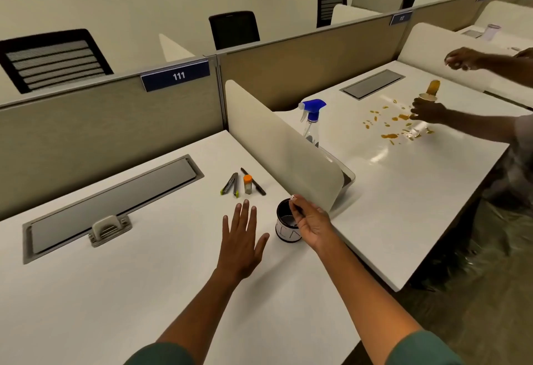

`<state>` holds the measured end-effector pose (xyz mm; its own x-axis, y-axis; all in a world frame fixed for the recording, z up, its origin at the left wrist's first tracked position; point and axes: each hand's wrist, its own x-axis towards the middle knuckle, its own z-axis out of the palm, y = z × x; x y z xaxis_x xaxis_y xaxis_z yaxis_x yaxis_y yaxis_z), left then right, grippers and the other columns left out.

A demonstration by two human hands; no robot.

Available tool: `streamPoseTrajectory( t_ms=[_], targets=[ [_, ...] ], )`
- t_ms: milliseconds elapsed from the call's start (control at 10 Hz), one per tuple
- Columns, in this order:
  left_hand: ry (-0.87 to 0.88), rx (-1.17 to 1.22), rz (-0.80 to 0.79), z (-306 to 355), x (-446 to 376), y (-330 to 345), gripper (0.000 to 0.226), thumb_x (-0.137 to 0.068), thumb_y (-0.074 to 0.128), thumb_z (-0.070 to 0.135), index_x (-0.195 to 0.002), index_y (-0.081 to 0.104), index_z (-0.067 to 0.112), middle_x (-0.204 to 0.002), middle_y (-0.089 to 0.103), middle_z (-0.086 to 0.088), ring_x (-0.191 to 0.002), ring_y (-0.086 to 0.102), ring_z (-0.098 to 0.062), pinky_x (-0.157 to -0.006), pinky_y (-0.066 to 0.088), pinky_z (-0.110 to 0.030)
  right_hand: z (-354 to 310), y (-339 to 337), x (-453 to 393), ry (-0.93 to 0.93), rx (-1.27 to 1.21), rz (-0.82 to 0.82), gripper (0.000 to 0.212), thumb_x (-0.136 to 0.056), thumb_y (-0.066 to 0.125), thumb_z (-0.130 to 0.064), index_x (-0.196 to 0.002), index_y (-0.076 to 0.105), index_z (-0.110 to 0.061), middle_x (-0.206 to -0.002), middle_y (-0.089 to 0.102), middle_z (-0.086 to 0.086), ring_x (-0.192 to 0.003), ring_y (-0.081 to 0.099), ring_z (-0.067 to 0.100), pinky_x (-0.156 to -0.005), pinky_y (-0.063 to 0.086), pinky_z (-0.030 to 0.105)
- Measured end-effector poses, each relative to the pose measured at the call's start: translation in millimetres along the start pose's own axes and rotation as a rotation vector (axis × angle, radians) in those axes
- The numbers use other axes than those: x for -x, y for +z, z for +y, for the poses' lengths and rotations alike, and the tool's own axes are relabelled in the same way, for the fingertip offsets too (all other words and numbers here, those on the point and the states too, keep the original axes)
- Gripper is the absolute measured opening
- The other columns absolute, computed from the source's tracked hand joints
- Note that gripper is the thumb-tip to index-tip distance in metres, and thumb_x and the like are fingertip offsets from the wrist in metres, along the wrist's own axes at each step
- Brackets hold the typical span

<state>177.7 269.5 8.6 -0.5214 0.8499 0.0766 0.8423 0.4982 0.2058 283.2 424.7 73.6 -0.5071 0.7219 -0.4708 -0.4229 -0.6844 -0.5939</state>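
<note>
A dark round cup [284, 225] with a white patterned side stands on the white desk [144, 292] near the divider's front end. My right hand [314, 226] hovers over the cup's right rim, with its fingers curled and pinching a thin dark stick-like item [298, 209] that points into the cup. My left hand [240, 245] is held flat with straight, spread fingers just left of the cup and grips nothing. Beyond my left hand lie two grey pens with green tips [230, 185], a small orange-capped bottle [247, 184] and a thin black pencil [253, 181].
A curved white divider [282, 148] separates my desk from the neighbouring one, where a blue-topped spray bottle [312, 118] stands. There another person's hand [428, 111] holds a paper cup [428, 96] amid orange spill spots [389, 135]. A grey cable hatch [112, 194] and a clip [109, 230] sit left.
</note>
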Motion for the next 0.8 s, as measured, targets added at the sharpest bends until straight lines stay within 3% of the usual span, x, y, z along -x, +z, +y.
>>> streamPoseTrajectory(
  t_ms=[100,200,300,400,500,600,700,800],
  targets=[
    [-0.01,-0.015,-0.016,-1.2,-1.7,3.8,0.072,-0.099,0.015,0.056,-0.155,0.001,0.015,-0.163,-0.011,-0.007,-0.149,-0.016,-0.023,-0.121,-0.001,-0.05,-5.1,-6.2,-12.0,-0.062,0.188,0.032,0.012,-0.077,0.069,0.015,-0.079,0.07,0.003,-0.072,0.072,0.009,-0.072,0.069,0.019,-0.065,0.059,0.023],
    [-0.024,-0.025,-0.04,-2.4,-0.4,6.7,0.071,-0.099,0.016,0.056,-0.155,0.0,0.016,-0.162,-0.013,-0.008,-0.149,-0.018,-0.024,-0.121,-0.003,-0.05,-7.3,-12.5,-20.7,-0.143,0.547,0.063,0.012,-0.077,0.073,0.006,-0.089,0.073,0.003,-0.078,0.074,0.009,-0.075,0.07,0.02,-0.075,0.06,0.025],
    [-0.032,-0.031,-0.049,-3.7,2.2,6.7,0.071,-0.099,0.016,0.056,-0.155,-0.001,0.016,-0.162,-0.016,-0.008,-0.149,-0.019,-0.024,-0.121,-0.004,-0.05,-10.7,-15.0,-25.6,-0.331,1.095,0.067,0.013,-0.079,0.076,-0.007,-0.091,0.077,-0.008,-0.088,0.076,0.007,-0.084,0.071,0.018,-0.085,0.057,0.03],
    [-0.04,-0.036,-0.043,-4.4,4.9,3.7,0.071,-0.099,0.015,0.056,-0.155,0.0,0.016,-0.162,-0.015,-0.008,-0.149,-0.019,-0.025,-0.121,-0.005,-0.049,-10.9,-8.8,-24.8,-0.499,1.469,-0.031,0.014,-0.084,0.07,-0.007,-0.097,0.077,-0.008,-0.098,0.075,0.008,-0.092,0.069,0.019,-0.087,0.052,0.023],
    [-0.044,-0.043,-0.042,-5.1,7.7,0.2,0.072,-0.097,0.008,0.058,-0.155,-0.003,0.017,-0.162,-0.017,-0.008,-0.148,-0.02,-0.024,-0.121,-0.006,-0.05,-9.7,-2.2,-24.1,-0.498,1.676,-0.104,0.02,-0.091,0.062,-0.005,-0.107,0.073,-0.005,-0.109,0.072,0.013,-0.103,0.066,0.025,-0.096,0.049,0.027],
    [-0.055,-0.047,-0.045,-7.3,10.0,-2.6,0.072,-0.097,0.01,0.058,-0.155,-0.005,0.017,-0.161,-0.019,-0.007,-0.148,-0.022,-0.024,-0.121,-0.006,-0.05,-10.1,2.1,-21.3,-0.547,1.802,-0.093,0.022,-0.094,0.057,-0.008,-0.109,0.072,-0.004,-0.109,0.07,0.016,-0.101,0.065,0.029,-0.093,0.05,0.032],
    [-0.067,-0.055,-0.048,-9.0,12.6,-5.8,0.072,-0.098,0.011,0.058,-0.154,-0.007,0.018,-0.161,-0.02,-0.007,-0.147,-0.023,-0.024,-0.121,-0.007,-0.05,-10.6,4.6,-17.0,-0.644,1.878,-0.086,0.016,-0.092,0.058,-0.009,-0.095,0.073,-0.003,-0.097,0.071,0.013,-0.091,0.065,0.026,-0.08,0.051,0.028],
    [-0.074,-0.05,-0.044,-10.2,15.4,-8.8,0.072,-0.098,0.011,0.058,-0.154,-0.008,0.018,-0.161,-0.021,-0.007,-0.147,-0.023,-0.024,-0.121,-0.007,-0.05,-10.3,3.3,-17.4,-0.673,1.919,-0.089,0.011,-0.09,0.059,-0.003,-0.086,0.069,-0.003,-0.098,0.064,0.013,-0.089,0.063,0.026,-0.07,0.043,0.021]
  ],
)
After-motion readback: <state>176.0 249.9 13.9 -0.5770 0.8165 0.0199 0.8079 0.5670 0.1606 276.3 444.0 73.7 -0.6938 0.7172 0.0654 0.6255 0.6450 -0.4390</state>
